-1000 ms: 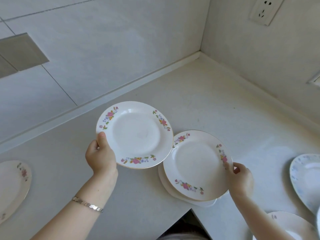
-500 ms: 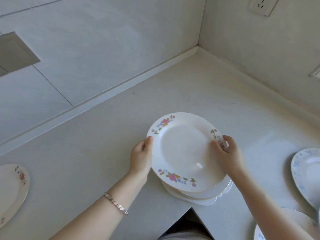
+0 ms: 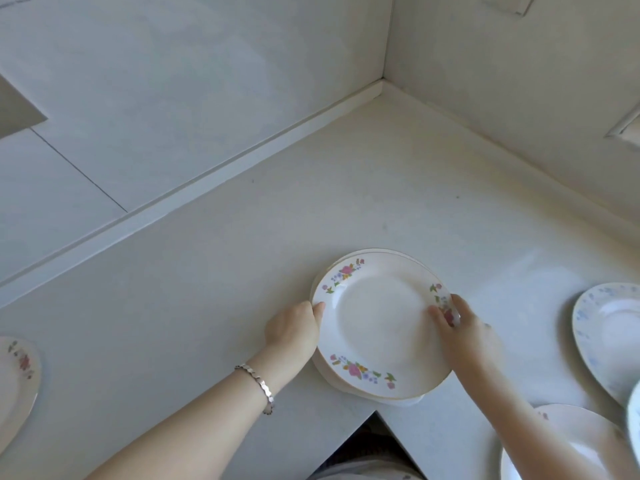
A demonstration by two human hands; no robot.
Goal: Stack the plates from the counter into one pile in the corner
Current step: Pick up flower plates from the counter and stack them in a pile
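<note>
Head view gives me both hands on the top floral plate [image 3: 377,323] — the left hand [image 3: 294,332] grips its left rim, thumb on the edge, and the right hand [image 3: 464,336] pinches the right rim. I see it resting on a pile of plates [image 3: 332,379] on the table [image 3: 346,188], well apart from the wall corner. A blue-patterned plate [image 3: 609,334] lies to the right, another floral plate [image 3: 17,379] far left.

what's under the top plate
Under the top plate, rims of other plates show at its near and far edges. Their count and patterns are covered.
</note>
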